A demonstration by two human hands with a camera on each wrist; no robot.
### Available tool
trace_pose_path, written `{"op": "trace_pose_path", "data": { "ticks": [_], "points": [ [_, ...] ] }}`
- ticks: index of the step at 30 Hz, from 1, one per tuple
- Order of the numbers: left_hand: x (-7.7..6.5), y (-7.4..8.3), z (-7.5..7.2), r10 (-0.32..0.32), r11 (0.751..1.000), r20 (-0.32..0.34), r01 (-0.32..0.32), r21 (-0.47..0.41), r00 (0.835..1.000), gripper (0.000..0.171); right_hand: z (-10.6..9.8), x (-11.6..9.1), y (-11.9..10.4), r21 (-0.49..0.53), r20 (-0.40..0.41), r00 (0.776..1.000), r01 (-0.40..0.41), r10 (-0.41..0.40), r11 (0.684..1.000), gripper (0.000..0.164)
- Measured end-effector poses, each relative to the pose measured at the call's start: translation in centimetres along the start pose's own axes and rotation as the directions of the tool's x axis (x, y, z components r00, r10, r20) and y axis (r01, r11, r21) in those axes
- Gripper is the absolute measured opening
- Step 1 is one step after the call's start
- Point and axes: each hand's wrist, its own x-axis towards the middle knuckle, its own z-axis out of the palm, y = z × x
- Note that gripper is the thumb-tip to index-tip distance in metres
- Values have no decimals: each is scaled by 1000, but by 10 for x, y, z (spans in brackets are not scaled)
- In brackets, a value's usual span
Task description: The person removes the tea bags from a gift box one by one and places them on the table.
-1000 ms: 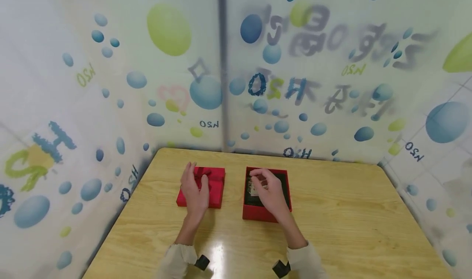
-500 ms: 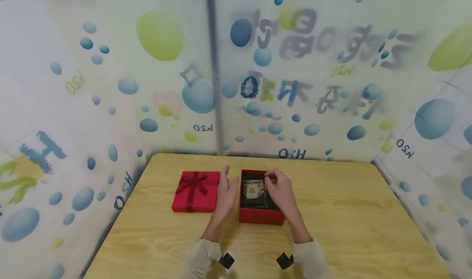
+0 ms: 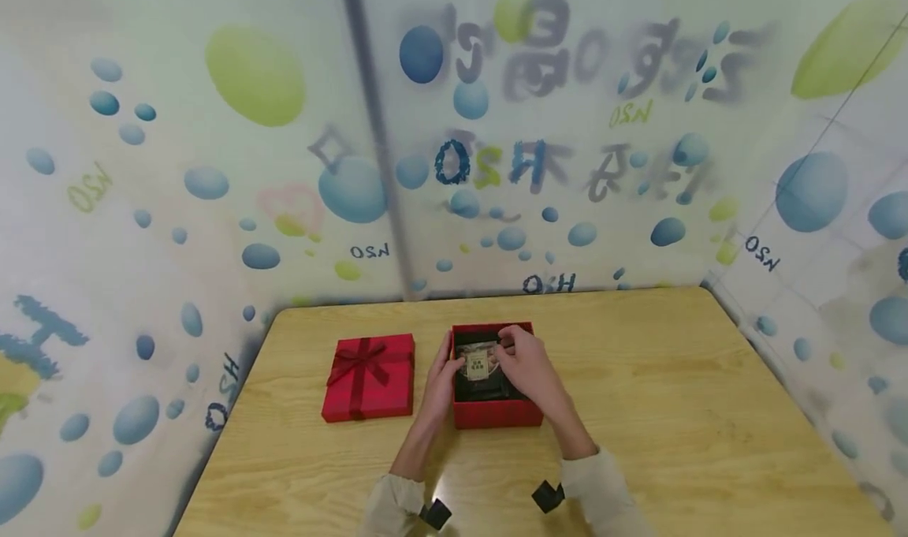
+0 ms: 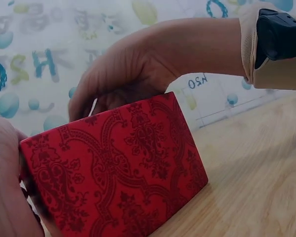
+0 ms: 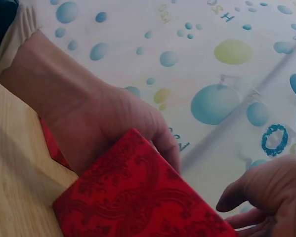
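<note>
From my remote seat, much of the grip is hard to read: in the head view the right hand (image 3: 526, 367) bends over the near-right part of the red box (image 3: 496, 415), its fingertips at the edge of a small packet (image 3: 478, 367), and I cannot tell whether they pinch it or only touch it. The left hand (image 3: 438, 381) grasps the box's left wall, thumb over the rim, fingers along the outside, partly hidden. Neither wrist view helps me see inside; the walls block the contents, the left wrist view cuts the left hand at its edge, and the right wrist view crops both the right hand and the box. The packet lies inside the box, in a clear, shiny wrapper with a pale label, its 2 or so lines of dark print too small for me to read, against a dark interior. The box, upright on the wooden table (image 3: 638, 387), wears a darker red scroll pattern; left of it, well apart, sits a red lid (image 3: 393, 371) with a dark ribbon bow (image 3: 363, 357)
</note>
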Motion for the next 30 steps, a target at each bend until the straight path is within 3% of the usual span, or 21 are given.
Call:
{"op": "trace_pose_path", "data": {
  "ticks": [4, 12, 22, 30],
  "points": [
    [0, 3, 5, 4, 1000, -6, -4, -1, 1000, 67, 7, -1, 0, -107, 71, 997, 27, -19, 994, 35],
    [-7, 2, 10, 35, 999, -4, -35, 19, 999, 67, 15, -1, 2, -223, 91, 995, -6, 27, 975, 44],
    [-16, -5, 14, 115, 993, -21, -114, 43, 993, 57, 20, -1, 0, -224, 93, 994, -30, 52, 974, 38],
    [-16, -7, 12, 119, 991, 8, -119, 68, 993, 58, 20, 1, 2, -192, 56, 998, -14, 25, 981, 40]
  ]
}}
